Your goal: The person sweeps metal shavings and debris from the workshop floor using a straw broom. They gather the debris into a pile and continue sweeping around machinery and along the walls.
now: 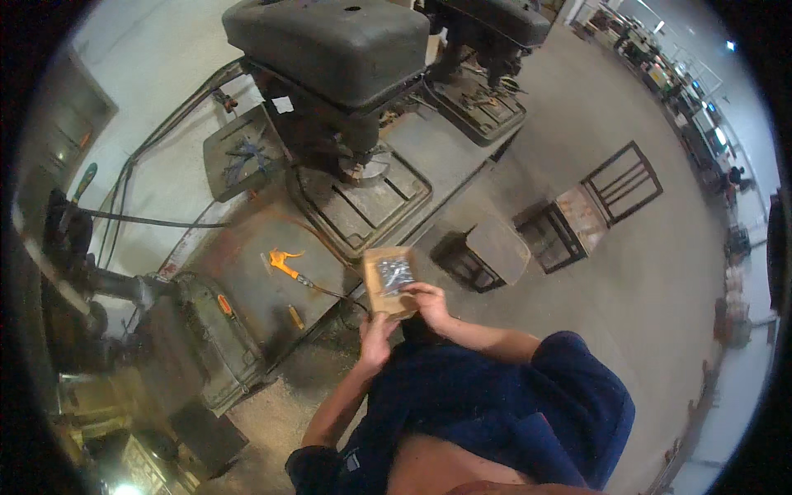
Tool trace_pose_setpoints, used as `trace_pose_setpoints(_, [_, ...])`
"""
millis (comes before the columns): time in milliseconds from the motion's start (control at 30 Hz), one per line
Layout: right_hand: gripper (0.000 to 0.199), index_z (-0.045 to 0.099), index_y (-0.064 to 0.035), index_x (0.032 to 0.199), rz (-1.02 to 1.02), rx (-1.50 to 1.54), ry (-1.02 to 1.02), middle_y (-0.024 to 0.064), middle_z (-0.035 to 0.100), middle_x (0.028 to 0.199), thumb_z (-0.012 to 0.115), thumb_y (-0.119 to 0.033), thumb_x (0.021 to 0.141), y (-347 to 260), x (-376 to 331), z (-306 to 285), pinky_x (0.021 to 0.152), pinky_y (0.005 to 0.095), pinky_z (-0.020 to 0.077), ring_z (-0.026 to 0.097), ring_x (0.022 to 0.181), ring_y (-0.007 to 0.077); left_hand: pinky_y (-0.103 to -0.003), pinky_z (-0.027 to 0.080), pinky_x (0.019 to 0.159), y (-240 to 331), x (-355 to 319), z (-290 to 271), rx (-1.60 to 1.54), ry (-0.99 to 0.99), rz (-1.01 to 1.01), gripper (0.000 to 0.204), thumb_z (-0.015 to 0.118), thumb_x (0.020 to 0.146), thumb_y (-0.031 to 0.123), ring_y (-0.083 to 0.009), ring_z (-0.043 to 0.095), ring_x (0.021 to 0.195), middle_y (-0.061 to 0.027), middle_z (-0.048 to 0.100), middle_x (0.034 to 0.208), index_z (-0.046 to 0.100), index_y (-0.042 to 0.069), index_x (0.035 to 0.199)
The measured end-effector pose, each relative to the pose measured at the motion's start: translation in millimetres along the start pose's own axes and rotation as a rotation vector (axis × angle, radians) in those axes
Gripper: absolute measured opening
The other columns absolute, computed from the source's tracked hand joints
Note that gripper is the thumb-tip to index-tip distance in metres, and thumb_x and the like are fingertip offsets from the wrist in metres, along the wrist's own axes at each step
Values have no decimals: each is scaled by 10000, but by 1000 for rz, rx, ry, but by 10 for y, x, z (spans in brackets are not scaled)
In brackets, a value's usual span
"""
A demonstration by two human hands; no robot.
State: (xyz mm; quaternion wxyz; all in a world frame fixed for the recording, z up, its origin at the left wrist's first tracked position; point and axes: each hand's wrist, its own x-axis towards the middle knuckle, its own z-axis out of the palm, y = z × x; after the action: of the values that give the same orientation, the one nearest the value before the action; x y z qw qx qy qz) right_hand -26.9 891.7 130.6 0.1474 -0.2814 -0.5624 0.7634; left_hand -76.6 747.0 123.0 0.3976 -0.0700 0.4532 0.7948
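Note:
In front of my body I hold a small open cardboard box with several small shiny metal parts in it. My left hand is closed on its near edge. The fingers of my right hand close on its right side, with fingertips over the rim beside the metal parts. Whether a single part is between those fingertips is too small to tell. Left of the box, an orange air blow gun with a hose lies on the metal bench.
A drill press with a slotted table stands just beyond the box; another machine is farther back. A tray sits at the wall. To the right are a stool and a chair. An orange-handled tool lies left.

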Motion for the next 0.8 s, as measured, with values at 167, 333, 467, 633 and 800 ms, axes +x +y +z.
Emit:
trace_pose_setpoints(167, [209, 617, 21, 800, -97, 190, 133, 62, 597, 776, 436, -8, 700, -39, 476, -824, 647, 226, 412, 522, 693, 126, -314, 455, 756, -91, 525, 614, 196, -120, -183, 400, 550, 817, 267, -203, 592, 823, -106, 562, 974, 458, 3, 1103])
trace_pose_setpoints(333, [177, 602, 21, 744, -194, -90, 124, 56, 589, 727, 445, -62, 738, -204, 1288, -1490, 638, 254, 422, 524, 682, 128, -300, 458, 725, -171, 912, 718, 358, -105, -54, 409, 568, 809, 249, -192, 601, 783, -138, 583, 880, 465, -24, 1095])
trace_pose_setpoints(467, [178, 609, -5, 756, -295, -299, 142, 41, 581, 720, 479, -122, 791, -590, 2025, -1952, 612, 257, 426, 516, 659, 126, -291, 469, 647, -170, 769, 518, 681, 258, 39, 357, 579, 772, 180, -180, 590, 710, -133, 593, 817, 517, -48, 1039])
trace_pose_setpoints(633, [278, 598, 12, 801, -171, -25, 18, 73, 604, 709, 575, -265, 797, -368, 3201, -2629, 563, 256, 437, 549, 634, 147, -305, 473, 577, -750, 174, -495, 552, 718, -155, 350, 580, 726, 143, -168, 585, 636, -131, 607, 742, 545, -51, 1015])
trace_pose_setpoints(800, [338, 612, 7, 811, -421, -439, -17, 106, 621, 760, 582, -329, 792, -203, 4439, -3139, 595, 294, 452, 565, 654, 185, -310, 474, 545, -1118, -489, -924, 689, 1002, -250, 335, 595, 715, 146, -186, 589, 585, -149, 605, 688, 567, -32, 998])
